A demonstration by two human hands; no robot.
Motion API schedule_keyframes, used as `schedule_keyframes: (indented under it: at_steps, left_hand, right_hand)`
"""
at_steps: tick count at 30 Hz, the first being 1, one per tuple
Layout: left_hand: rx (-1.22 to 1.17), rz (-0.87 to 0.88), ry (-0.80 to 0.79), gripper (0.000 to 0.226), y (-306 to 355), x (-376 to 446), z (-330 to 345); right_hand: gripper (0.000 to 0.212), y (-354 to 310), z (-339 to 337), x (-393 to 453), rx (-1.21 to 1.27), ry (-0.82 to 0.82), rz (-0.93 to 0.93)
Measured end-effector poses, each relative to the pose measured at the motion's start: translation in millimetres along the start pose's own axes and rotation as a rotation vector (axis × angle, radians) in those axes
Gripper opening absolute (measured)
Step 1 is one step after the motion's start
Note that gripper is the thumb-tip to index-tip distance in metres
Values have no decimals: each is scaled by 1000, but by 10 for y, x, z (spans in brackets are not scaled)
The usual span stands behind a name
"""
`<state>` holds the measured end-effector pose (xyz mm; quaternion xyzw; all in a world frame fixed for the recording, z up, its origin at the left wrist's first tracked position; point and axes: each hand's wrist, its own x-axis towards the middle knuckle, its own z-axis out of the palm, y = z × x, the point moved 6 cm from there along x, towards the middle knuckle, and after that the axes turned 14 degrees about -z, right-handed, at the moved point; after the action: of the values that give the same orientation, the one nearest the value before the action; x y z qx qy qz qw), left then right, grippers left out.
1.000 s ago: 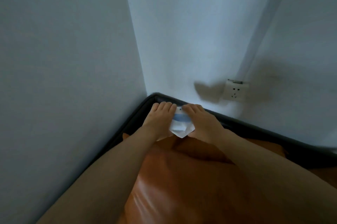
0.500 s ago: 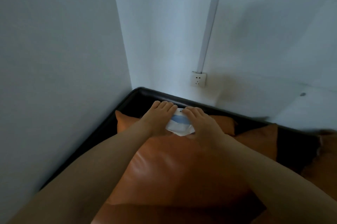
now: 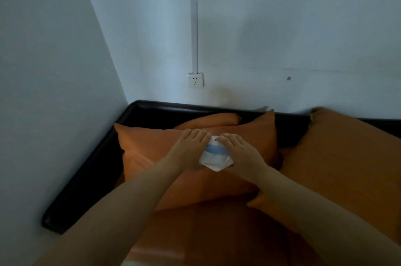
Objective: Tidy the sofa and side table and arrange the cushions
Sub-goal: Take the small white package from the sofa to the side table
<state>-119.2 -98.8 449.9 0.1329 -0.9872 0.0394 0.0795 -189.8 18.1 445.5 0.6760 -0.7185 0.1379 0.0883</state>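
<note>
Seen from above at the sofa's corner: left hand [image 3: 189, 150] and right hand [image 3: 238, 153] laid side by side, fingers straight, pressing a small white packet [image 3: 214, 156] with a pale blue band flat onto the top of an orange cushion [image 3: 152, 148]. Packet glossy, creased, one corner poking out between the wrists. Cushion propped against the black sofa frame [image 3: 91, 170], a second orange cushion [image 3: 212, 119] tucked behind it, a larger orange cushion [image 3: 342, 157] just beside it to the right. Wall socket [image 3: 195, 80] above the frame, under a white cable duct [image 3: 193, 16]
</note>
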Motion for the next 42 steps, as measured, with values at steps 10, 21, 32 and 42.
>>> schedule_keyframes:
  at_steps: [10,21,32,42]
  left_hand:
    - [55,80,-4,81,1658,155,-113]
    - [60,222,-18,82,3893,466,-179]
    - [2,456,-29,82,5867,1258,-101]
    - [-38,586,25,80,7421,2361,17]
  right_hand:
    - [83,483,-625,-1477,-89,-3,131]
    - [83,1361,-1332,-3439,-116,-55,264]
    - [89,2442,-1831,-5078,-147,-43,508]
    - [76,3738,-2396,-6090,-214,-93,710]
